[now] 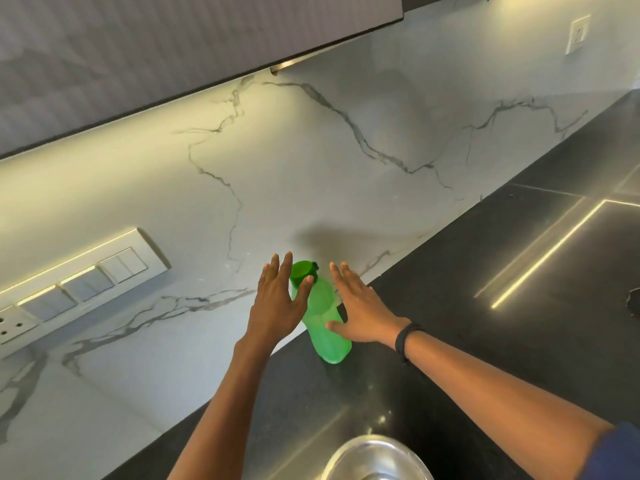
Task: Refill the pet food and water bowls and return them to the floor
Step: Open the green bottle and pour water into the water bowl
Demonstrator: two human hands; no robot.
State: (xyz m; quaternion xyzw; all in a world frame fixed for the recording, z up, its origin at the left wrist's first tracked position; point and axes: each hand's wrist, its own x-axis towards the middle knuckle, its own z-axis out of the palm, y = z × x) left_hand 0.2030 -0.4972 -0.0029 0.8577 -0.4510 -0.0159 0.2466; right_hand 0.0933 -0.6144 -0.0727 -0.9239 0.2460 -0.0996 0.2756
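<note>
A green plastic water bottle (323, 318) with a green cap stands on the black countertop (485, 271), close to the marble backsplash. My left hand (278, 304) is just left of it, fingers spread, thumb near the bottle's neck. On the bottle's right, my right hand (360, 311) is also spread, its thumb lying across the lower body. Neither hand is closed around the bottle. A steel bowl (375, 459) shows partly at the bottom edge, below my arms.
A switch and socket panel (79, 285) sits on the marble backsplash at left. Upper cabinets (173, 46) hang overhead. A second socket (577, 34) is at top right. A dark object (634, 301) peeks in at the right edge.
</note>
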